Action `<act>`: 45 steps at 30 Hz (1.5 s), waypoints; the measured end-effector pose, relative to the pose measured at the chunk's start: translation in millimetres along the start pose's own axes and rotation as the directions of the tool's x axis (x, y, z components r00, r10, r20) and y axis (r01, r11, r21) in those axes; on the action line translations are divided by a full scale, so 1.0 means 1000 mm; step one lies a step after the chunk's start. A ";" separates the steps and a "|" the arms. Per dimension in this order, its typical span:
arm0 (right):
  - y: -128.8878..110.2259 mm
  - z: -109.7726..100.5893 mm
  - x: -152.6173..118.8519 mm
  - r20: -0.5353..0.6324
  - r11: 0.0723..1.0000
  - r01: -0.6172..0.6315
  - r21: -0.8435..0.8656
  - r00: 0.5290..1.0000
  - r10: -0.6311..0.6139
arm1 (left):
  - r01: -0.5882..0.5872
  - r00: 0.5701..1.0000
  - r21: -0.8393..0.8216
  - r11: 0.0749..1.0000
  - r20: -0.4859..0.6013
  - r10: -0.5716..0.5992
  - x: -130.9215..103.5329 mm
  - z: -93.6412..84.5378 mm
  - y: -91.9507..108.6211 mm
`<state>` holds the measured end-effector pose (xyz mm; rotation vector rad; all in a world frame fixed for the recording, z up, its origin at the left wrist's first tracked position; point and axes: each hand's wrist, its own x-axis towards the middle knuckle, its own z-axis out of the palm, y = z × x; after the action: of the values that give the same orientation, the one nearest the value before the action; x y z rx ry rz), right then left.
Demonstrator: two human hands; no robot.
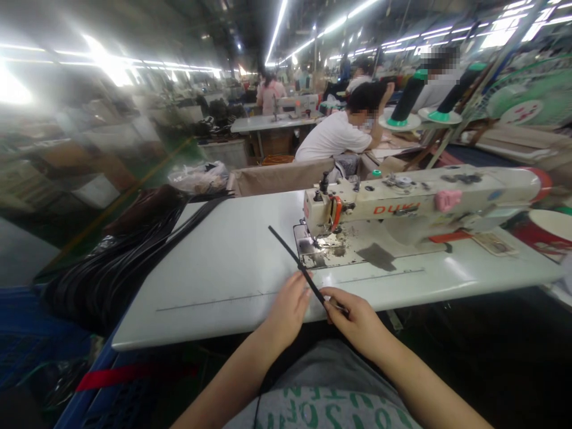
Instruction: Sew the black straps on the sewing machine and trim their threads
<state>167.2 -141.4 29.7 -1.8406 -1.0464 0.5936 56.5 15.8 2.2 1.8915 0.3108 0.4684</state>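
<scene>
A narrow black strap (286,246) slants over the front of the white sewing table, its far end pointing up and left. My right hand (355,316) pinches its near end between thumb and fingers. A small thin object also shows by those fingers, too unclear to name. My left hand (288,310) lies alongside with its fingers curled at the strap's middle, gripping it as far as I can see. Just beyond the hands stands the sewing machine (384,205), its needle area (317,238) to the right of the strap's far part.
A thick bundle of black straps (116,268) drapes over the left end of the table (214,262). Blue crates (31,322) stand below it. A dark scrap (378,256) lies on the machine bed. Thread cones (406,98) rise behind; a person in white (333,134) sits beyond.
</scene>
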 end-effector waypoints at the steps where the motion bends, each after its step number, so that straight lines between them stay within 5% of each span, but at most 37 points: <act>1: 0.004 -0.004 0.002 -0.017 1.000 -0.009 -0.022 1.000 0.009 | -0.087 0.990 0.150 0.985 0.124 0.069 -0.002 0.005 -0.003; 4: 0.017 -0.012 0.007 -0.059 0.996 -0.058 -0.072 0.997 0.054 | -0.349 0.892 0.430 0.833 0.425 0.155 -0.009 0.013 -0.012; 6: 0.024 -0.014 0.008 -0.083 0.991 -0.101 -0.092 0.992 0.093 | -0.441 0.858 0.538 0.718 0.487 0.162 -0.010 0.007 -0.020; 8: 0.028 -0.015 0.008 -0.093 0.986 -0.126 -0.110 0.989 0.116 | -0.449 0.869 0.633 0.630 0.475 0.142 -0.006 -0.010 -0.029; 11: 0.029 -0.015 0.007 -0.092 0.983 -0.135 -0.128 0.988 0.124 | -0.291 0.948 0.809 0.511 0.315 0.041 0.008 -0.045 -0.046; 13: 0.028 -0.015 0.007 -0.093 0.984 -0.127 -0.121 0.989 0.117 | -0.074 0.993 0.910 0.408 0.104 -0.052 0.019 -0.065 -0.056; 16: 0.027 -0.014 0.009 -0.106 0.987 -0.124 -0.104 0.988 0.113 | 0.186 0.982 0.935 0.303 -0.166 -0.089 0.033 -0.072 -0.064; 18: 0.027 -0.013 0.010 -0.115 0.986 -0.132 -0.106 0.986 0.119 | 0.153 0.988 0.923 0.352 -0.148 -0.042 0.041 -0.062 -0.064; 20: 0.026 -0.013 0.012 -0.125 0.983 -0.134 -0.124 0.985 0.118 | -0.016 0.999 0.892 0.452 0.000 0.035 0.049 -0.044 -0.060; 23: 0.025 -0.012 0.014 -0.128 0.977 -0.137 -0.165 0.985 0.117 | -0.227 0.974 0.799 0.557 0.183 0.135 0.066 -0.017 -0.050; 26: 0.026 -0.013 0.016 -0.129 0.969 -0.158 -0.190 0.982 0.135 | -0.308 0.951 0.747 0.590 0.259 0.169 0.084 -0.002 -0.044; 36: 0.042 -0.014 0.021 -0.113 0.967 -0.209 -0.148 0.975 0.193 | -0.270 0.963 0.785 0.557 0.209 0.172 0.078 0.002 -0.060; 45: 0.047 -0.012 0.036 -0.055 0.950 -0.285 0.127 0.954 0.294 | -0.300 0.951 0.806 0.511 0.214 0.222 0.080 -0.001 -0.062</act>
<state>214.9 -126.9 -4.9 -1.9097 -0.6815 0.7387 127.4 72.5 -41.7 2.9411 0.1922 0.4789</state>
